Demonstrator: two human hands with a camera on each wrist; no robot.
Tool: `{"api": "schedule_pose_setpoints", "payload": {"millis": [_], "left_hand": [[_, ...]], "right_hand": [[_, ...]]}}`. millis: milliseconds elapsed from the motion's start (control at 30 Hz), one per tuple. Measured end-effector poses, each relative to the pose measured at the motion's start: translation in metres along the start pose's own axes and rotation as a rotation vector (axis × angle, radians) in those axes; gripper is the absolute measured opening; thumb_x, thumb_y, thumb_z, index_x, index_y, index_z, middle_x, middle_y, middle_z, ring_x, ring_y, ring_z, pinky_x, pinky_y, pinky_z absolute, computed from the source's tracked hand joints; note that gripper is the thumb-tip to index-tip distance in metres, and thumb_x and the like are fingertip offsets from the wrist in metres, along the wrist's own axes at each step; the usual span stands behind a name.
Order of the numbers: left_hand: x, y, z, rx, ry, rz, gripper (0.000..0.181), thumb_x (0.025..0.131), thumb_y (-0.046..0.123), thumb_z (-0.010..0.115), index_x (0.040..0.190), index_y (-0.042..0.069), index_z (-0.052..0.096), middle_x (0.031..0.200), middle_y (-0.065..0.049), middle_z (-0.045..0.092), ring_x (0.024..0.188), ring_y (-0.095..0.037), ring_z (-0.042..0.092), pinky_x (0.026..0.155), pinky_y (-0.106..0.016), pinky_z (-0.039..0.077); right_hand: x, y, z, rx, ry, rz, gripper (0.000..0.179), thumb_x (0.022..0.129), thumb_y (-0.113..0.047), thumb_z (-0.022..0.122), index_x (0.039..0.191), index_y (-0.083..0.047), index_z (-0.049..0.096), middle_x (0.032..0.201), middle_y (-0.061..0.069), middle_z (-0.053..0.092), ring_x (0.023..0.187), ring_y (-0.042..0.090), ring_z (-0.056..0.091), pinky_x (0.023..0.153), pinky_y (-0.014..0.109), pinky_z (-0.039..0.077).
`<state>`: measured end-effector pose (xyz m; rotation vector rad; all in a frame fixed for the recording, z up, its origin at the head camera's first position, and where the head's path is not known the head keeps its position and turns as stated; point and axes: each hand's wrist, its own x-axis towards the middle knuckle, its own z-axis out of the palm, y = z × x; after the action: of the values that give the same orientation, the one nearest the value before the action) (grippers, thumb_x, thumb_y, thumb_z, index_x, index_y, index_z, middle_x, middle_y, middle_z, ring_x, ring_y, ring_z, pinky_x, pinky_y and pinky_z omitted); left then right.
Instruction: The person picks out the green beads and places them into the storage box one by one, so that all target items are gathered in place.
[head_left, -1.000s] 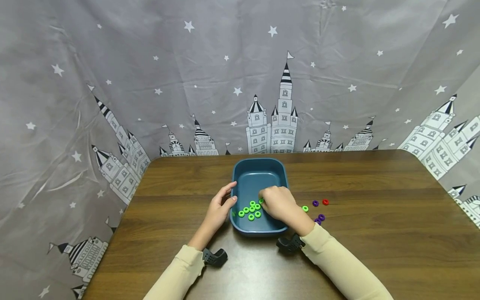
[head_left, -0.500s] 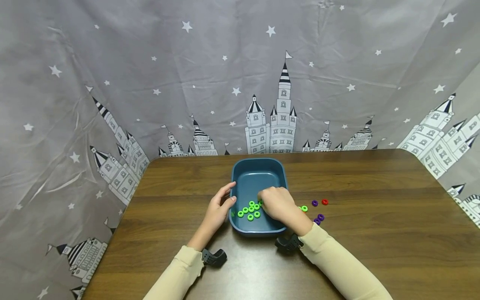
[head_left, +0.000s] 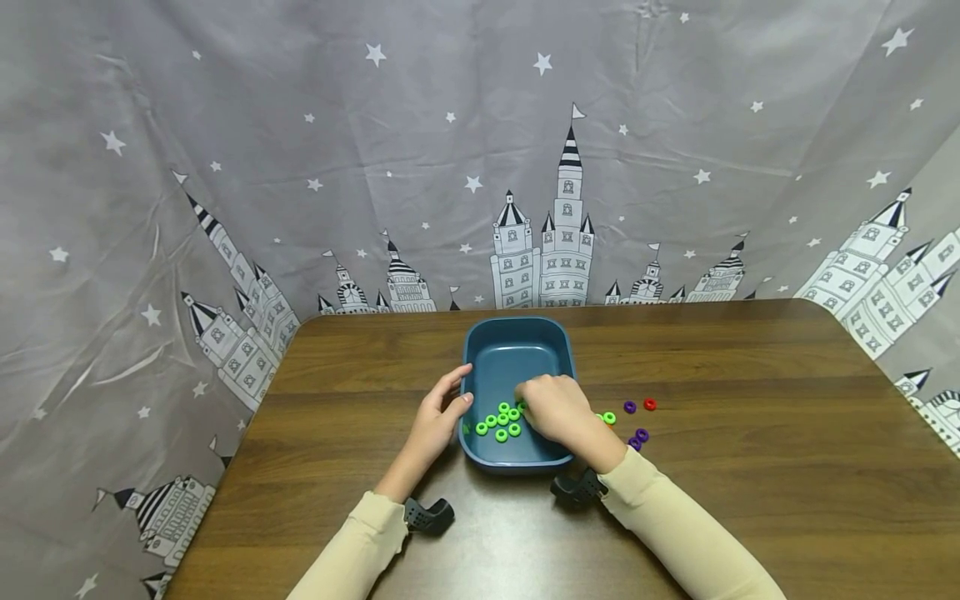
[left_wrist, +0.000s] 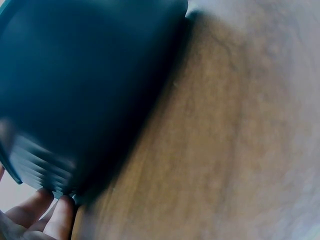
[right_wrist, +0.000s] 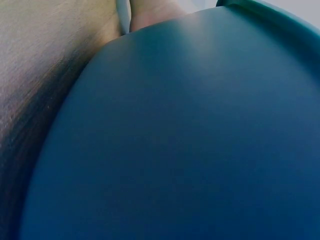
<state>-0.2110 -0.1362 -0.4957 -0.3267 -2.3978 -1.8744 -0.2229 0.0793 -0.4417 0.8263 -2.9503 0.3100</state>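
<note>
A dark blue rectangular tray stands on the wooden table, with several small bright green rings lying in its near half. My left hand is at the tray's left side, its fingers fairly straight and touching the wall and rim. In the left wrist view its fingertips meet the tray's outer side low down. My right hand reaches over the right rim into the tray, fingers curled downward. It pinches a green ring, which shows partly beside the fingers; the fingertips themselves are hidden by the hand.
Right of the tray lie loose rings on the table: a green ring, several purple rings and a red ring. Part of an orange one peeks out beside my right wrist. A grey castle-print curtain hangs behind the table.
Almost nothing moves. The whole view shifts very slightly left, while both hands keep their places at the tray and the rings lie as before.
</note>
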Motion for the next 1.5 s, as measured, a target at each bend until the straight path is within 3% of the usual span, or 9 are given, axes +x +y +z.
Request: {"api": "schedule_pose_setpoints", "payload": {"millis": [467,667,833,1000,1100,1333,1500], "left_hand": [[-0.001,0.002,0.0,-0.007,0.006,-0.016,0.045,0.101,0.011,0.057,0.146,0.007,0.053,0.15,-0.02,0.053,0.138,-0.041,0.051,0.114,-0.057,0.039],[-0.001,0.0,0.0,0.003,0.005,-0.013,0.046,0.101,0.01,0.058,0.147,0.008,0.053,0.15,-0.02,0.054,0.137,-0.04,0.052,0.113,-0.056,0.041],[-0.002,0.001,0.001,-0.011,0.001,-0.022,0.046,0.101,0.01,0.058,0.147,0.009,0.054,0.149,-0.019,0.054,0.137,-0.04,0.052,0.113,-0.057,0.041],[-0.001,0.001,0.0,-0.004,0.002,0.0,0.046,0.101,0.01,0.057,0.147,0.008,0.053,0.149,-0.021,0.054,0.136,-0.041,0.053,0.112,-0.057,0.042],[-0.001,0.0,0.0,-0.003,0.003,-0.006,0.045,0.102,0.01,0.057,0.147,0.008,0.053,0.15,-0.02,0.054,0.136,-0.041,0.053,0.113,-0.058,0.041],[0.0,0.001,0.0,-0.01,0.003,-0.004,0.046,0.101,0.009,0.057,0.146,0.008,0.053,0.151,-0.019,0.053,0.137,-0.04,0.052,0.114,-0.058,0.04],[-0.001,0.001,0.0,-0.012,0.003,0.005,0.045,0.102,0.009,0.057,0.147,0.007,0.053,0.151,-0.019,0.053,0.137,-0.04,0.052,0.114,-0.058,0.04]], "right_hand": [[-0.001,0.0,0.001,0.002,0.0,0.003,0.012,0.086,-0.004,0.069,0.079,-0.013,0.07,0.071,0.004,0.065,0.06,0.018,0.05,0.057,0.044,0.049],[0.0,0.0,0.001,0.021,0.021,0.012,0.01,0.087,-0.006,0.071,0.093,-0.01,0.076,0.084,0.007,0.073,0.072,0.024,0.066,0.064,0.047,0.054],[-0.002,0.002,-0.002,0.153,0.164,-0.004,0.018,0.088,-0.01,0.075,0.106,-0.009,0.078,0.096,0.008,0.076,0.089,0.025,0.071,0.074,0.043,0.058],[-0.009,0.01,-0.009,0.304,0.346,-0.051,0.02,0.088,-0.01,0.075,0.108,-0.006,0.077,0.102,0.008,0.076,0.098,0.026,0.07,0.086,0.044,0.057],[-0.015,0.019,-0.014,0.353,0.398,-0.043,0.021,0.088,-0.01,0.075,0.109,-0.005,0.077,0.105,0.01,0.076,0.103,0.028,0.07,0.09,0.047,0.057],[-0.031,0.046,-0.018,0.375,0.442,0.023,0.023,0.088,-0.007,0.076,0.11,-0.005,0.077,0.106,0.01,0.074,0.094,0.025,0.068,0.08,0.043,0.057],[-0.043,0.065,-0.019,0.388,0.518,0.02,0.021,0.086,-0.002,0.075,0.107,-0.002,0.077,0.102,0.012,0.074,0.092,0.027,0.069,0.075,0.042,0.056]]}}
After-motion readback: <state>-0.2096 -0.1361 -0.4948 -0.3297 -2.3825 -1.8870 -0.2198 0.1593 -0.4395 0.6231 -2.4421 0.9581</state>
